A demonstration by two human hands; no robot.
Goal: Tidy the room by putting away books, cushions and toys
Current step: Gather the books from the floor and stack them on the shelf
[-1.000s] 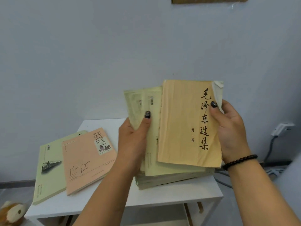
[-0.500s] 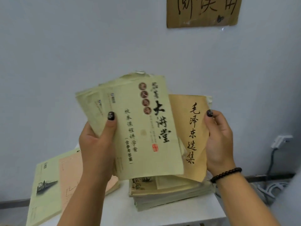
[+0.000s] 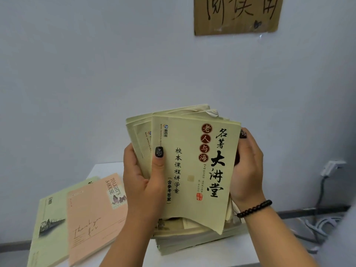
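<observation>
Between both hands, the bundle of yellow booklets (image 3: 190, 166) stands upright above a stack (image 3: 192, 239). Left hand (image 3: 142, 182) pinches its edge with the thumb; right hand (image 3: 246, 170) clasps the opposite edge. Uneven, splayed covers could slip loose and scatter.

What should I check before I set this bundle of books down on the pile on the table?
1. Left hand has a grip on the bundle of books: ok, thumb on the front cover.
2. Right hand supports the other edge: ok.
3. Bundle edges squared: not ok, covers fan out at upper left.
4. Pile on the table is neat: cannot tell, mostly hidden.
5. Pink notebook lies clear of the pile: ok.
</observation>
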